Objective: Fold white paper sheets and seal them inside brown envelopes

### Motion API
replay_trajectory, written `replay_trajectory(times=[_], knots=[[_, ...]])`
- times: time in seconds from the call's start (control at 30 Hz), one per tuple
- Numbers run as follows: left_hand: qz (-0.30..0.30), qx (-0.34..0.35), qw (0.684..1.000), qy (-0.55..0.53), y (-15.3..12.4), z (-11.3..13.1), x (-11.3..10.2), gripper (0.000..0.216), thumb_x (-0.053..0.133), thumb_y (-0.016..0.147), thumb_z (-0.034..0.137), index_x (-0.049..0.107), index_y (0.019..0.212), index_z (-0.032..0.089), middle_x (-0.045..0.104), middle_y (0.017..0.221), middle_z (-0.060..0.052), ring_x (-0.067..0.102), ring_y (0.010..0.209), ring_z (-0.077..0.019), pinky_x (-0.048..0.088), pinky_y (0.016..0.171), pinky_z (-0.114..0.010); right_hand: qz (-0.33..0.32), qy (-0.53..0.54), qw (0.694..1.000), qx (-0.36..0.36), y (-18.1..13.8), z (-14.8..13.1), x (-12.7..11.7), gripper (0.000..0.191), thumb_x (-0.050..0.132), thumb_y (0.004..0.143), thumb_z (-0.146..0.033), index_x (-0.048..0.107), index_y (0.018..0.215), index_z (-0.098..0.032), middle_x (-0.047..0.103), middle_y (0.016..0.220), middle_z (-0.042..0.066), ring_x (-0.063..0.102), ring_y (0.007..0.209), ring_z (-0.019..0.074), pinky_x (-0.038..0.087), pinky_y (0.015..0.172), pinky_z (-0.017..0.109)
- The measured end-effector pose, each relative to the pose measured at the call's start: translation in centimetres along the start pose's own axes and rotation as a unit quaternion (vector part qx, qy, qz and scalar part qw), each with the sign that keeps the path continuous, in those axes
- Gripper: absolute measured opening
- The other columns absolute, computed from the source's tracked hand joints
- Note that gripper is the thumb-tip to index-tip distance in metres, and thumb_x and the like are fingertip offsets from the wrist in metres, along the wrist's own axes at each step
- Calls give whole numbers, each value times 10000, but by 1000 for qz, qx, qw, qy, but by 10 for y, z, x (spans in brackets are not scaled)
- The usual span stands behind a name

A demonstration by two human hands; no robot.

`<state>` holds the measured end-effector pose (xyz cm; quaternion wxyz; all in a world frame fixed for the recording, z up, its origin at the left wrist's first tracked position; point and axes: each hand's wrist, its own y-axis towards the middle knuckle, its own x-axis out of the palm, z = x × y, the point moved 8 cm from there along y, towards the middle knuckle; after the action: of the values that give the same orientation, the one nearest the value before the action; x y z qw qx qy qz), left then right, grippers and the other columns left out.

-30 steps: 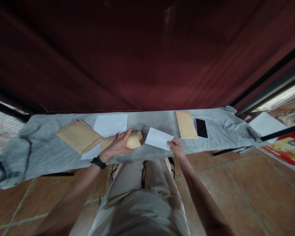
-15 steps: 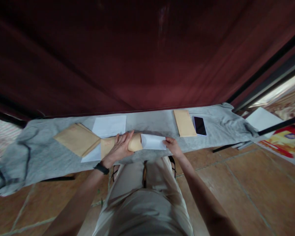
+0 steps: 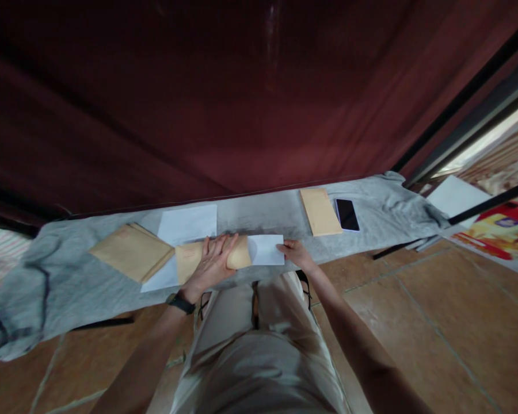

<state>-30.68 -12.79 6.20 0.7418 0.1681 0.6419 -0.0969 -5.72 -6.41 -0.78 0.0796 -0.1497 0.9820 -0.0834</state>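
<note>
A brown envelope (image 3: 243, 253) lies crosswise on the cloth-covered surface in front of me. My left hand (image 3: 212, 263) rests flat on it, fingers stretched and somewhat spread, pressing it down. From its right end sticks a folded white sheet of paper (image 3: 265, 250), partly inside. The outer end of that sheet is pinched between the thumb and fingers of my right hand (image 3: 295, 253). How far the paper reaches inside the envelope is hidden. Left of my left hand lies a stack of brown envelopes (image 3: 132, 251), fanned slightly and turned at an angle.
White sheets (image 3: 187, 221) lie behind the left hand, with another white paper (image 3: 159, 276) partly under the envelopes. To the right are a brown envelope (image 3: 320, 211) and a phone (image 3: 347, 215). Grey cloth (image 3: 259, 210) covers the narrow surface; a dark red fabric (image 3: 250, 115) hangs behind.
My right hand has moved slightly left with the white paper, and less of it sticks out of the envelope. The envelope's open end lies flatter under my left hand.
</note>
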Motion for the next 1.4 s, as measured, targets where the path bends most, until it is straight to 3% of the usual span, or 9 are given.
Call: replay_trajectory(times=[0.23, 0.7, 0.9, 1.03, 1.23, 1.4], knots=[[-14, 11, 1000, -1, 5, 7, 4, 1070, 720, 792, 393, 108, 1647, 199, 392, 1593, -225, 341, 1500, -401, 125, 1235, -651, 36, -9, 999, -23, -1, -2, 7, 477, 614, 791, -603, 535, 528, -214, 476, 495, -30, 425, 513, 117, 318, 494, 240], [-24, 43, 999, -10, 17, 22, 7, 1070, 750, 802, 448, 131, 1645, 223, 387, 1606, -211, 325, 1511, -400, 114, 1244, -645, 80, -47, 995, -43, 5, -12, 46, 403, 566, 824, -367, 413, 487, -207, 382, 512, -49, 397, 551, 103, 285, 536, 229], [-17, 51, 998, -19, 18, 24, 7, 1075, 760, 794, 419, 134, 1646, 224, 396, 1599, -205, 320, 1516, -396, 105, 1253, -632, 81, -50, 994, -47, 3, -16, 64, 219, 528, 822, -254, 612, 628, -195, 565, 603, -29, 515, 630, 126, 380, 596, 215], [-22, 37, 999, -20, 19, 20, 8, 1081, 754, 798, 433, 113, 1645, 235, 389, 1605, -203, 326, 1511, -401, 133, 1244, -640, 114, -65, 990, -50, -3, -16, 59, 189, 523, 823, -228, 688, 739, -193, 615, 689, -21, 544, 681, 131, 423, 644, 213], [-22, 49, 998, -15, 20, 24, 6, 1078, 744, 803, 424, 102, 1643, 215, 397, 1595, -213, 309, 1519, -394, 112, 1246, -641, 167, -121, 976, -71, -7, -19, 50, 184, 614, 821, -155, 706, 669, -206, 665, 825, 52, 600, 935, 205, 483, 901, 307], [-23, 53, 998, -20, 22, 31, 1, 1041, 727, 810, 403, 125, 1636, 204, 400, 1597, -217, 326, 1513, -402, 121, 1248, -631, 150, -125, 980, -47, -5, -18, 60, 182, 611, 856, -130, 755, 783, -215, 704, 961, 63, 644, 881, 189, 507, 840, 293]])
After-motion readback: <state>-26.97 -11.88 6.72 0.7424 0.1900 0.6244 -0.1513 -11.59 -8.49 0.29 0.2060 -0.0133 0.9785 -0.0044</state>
